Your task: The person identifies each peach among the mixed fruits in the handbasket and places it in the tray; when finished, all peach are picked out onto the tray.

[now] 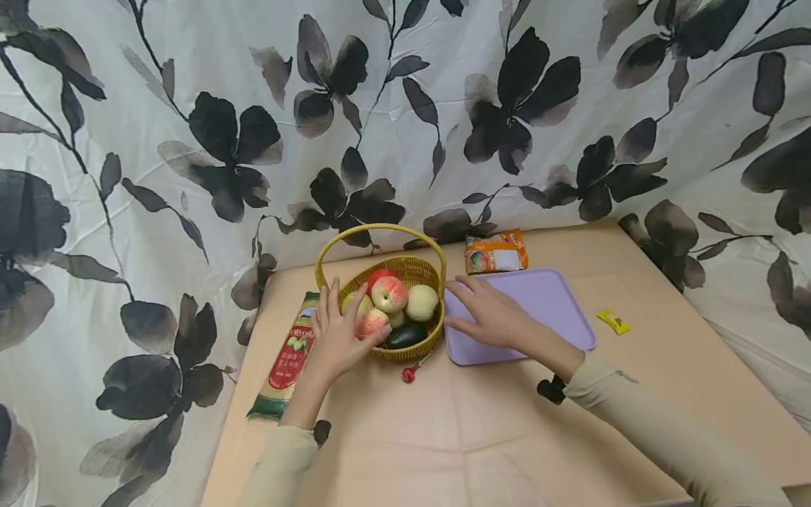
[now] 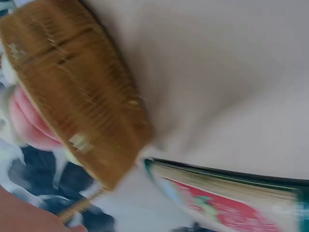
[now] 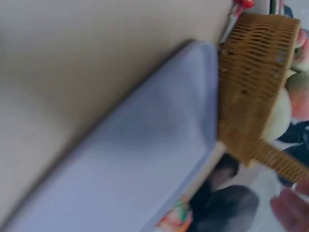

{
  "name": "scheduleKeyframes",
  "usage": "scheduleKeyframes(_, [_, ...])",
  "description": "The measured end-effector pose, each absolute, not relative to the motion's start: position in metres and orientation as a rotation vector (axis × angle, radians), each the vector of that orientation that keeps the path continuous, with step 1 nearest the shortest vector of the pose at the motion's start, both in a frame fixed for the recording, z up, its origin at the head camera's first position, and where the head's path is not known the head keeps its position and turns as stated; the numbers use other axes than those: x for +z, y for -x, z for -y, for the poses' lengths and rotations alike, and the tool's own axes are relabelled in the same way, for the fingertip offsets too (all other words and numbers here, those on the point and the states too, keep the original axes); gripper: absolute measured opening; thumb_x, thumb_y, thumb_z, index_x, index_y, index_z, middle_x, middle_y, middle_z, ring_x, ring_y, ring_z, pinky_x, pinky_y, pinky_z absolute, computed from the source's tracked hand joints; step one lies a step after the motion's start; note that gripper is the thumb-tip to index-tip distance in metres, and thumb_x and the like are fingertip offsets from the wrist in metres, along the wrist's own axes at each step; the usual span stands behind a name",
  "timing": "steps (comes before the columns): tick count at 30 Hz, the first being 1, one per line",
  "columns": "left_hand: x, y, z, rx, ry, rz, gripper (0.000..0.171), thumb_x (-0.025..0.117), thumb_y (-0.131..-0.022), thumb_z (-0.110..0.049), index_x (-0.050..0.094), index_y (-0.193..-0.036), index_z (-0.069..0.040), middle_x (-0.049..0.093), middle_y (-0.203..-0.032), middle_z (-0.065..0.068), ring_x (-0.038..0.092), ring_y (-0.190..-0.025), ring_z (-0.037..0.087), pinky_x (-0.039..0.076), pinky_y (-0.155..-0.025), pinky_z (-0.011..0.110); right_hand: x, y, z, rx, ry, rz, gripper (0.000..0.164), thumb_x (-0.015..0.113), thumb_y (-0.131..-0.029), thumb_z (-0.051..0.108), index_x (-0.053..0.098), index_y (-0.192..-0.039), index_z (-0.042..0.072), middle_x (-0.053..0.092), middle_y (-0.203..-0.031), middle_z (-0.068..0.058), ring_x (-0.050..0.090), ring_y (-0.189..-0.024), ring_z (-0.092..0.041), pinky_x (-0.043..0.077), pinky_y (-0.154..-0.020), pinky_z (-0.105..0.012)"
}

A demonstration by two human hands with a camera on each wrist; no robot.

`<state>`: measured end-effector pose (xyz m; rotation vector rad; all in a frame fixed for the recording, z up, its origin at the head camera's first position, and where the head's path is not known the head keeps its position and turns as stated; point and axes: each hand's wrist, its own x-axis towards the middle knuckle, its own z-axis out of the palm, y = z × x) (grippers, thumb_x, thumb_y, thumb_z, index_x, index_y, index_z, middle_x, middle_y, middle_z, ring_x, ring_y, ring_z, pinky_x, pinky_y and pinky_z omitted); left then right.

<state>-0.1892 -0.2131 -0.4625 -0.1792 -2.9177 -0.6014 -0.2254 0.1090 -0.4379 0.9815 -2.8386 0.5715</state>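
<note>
A yellow wicker basket [image 1: 437, 331] with a tall handle holds peaches [image 1: 389, 294], a pale round fruit [image 1: 422, 303] and a dark green avocado-like item [image 1: 406, 335]. At the basket's left side is my left hand [image 1: 338, 338], its fingers spread and overlapping the rim in the head view. My right hand [image 1: 491, 313] reaches from the right over the lilac tray [image 1: 545, 296], fingers extended toward the basket's right side. Neither hand grips anything. In the left wrist view the basket [image 2: 82, 92] is blurred; in the right wrist view fingertips [image 3: 292, 208] show near its handle.
Left of the basket lies a green and red Olivoila packet [image 1: 294, 352]. An orange packet [image 1: 496, 252] sits behind the tray. A red lollipop [image 1: 409, 373] lies before the basket, and a small yellow wrapped candy [image 1: 613, 321] lies right of the tray.
</note>
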Motion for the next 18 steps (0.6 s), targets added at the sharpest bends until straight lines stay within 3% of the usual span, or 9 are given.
scheduleKeyframes(4, [-0.473,0.183,0.234,-0.689,0.117,2.893,0.098,0.072,-0.082,-0.074,0.030,-0.162,-0.037,0.000,-0.172,0.017,0.003,-0.157,0.048,0.021,-0.116,0.084,-0.423,0.231,-0.085,0.600,-1.142,2.799,0.061,0.067,-0.102,0.039,0.051,-0.152,0.007,0.056,-0.146,-0.017,0.062,-0.127,-0.032,0.060,-0.097,-0.051])
scheduleKeyframes(7, [-0.482,0.181,0.249,-0.829,0.090,2.904,0.101,0.077,-0.082,-0.070,0.028,-0.163,-0.035,-0.004,-0.170,0.021,0.008,-0.155,0.054,0.029,-0.113,0.084,-0.417,0.242,-0.065,0.600,-1.239,2.785,0.059,0.072,-0.100,0.029,0.052,-0.150,0.005,0.058,-0.143,-0.017,0.063,-0.124,-0.030,0.060,-0.098,-0.047])
scheduleKeyframes(12, [-0.496,0.184,0.271,-1.322,0.047,2.845,0.106,0.085,-0.085,-0.049,0.017,-0.165,-0.038,-0.015,-0.171,0.020,0.025,-0.153,0.056,0.043,-0.113,0.070,-0.414,0.265,-0.038,0.665,-1.324,2.792,0.063,0.078,-0.095,0.018,0.051,-0.149,0.000,0.056,-0.145,-0.021,0.060,-0.131,-0.035,0.055,-0.108,-0.049])
scheduleKeyframes(18, [-0.507,0.197,0.282,-1.602,0.173,2.723,0.114,0.090,-0.083,-0.032,0.015,-0.167,-0.021,0.006,-0.172,0.020,0.032,-0.153,0.049,0.042,-0.120,0.056,-0.416,0.285,-0.015,0.718,-1.334,2.878,0.072,0.079,-0.086,0.004,0.048,-0.150,-0.002,0.052,-0.149,-0.025,0.053,-0.139,-0.038,0.050,-0.115,-0.049])
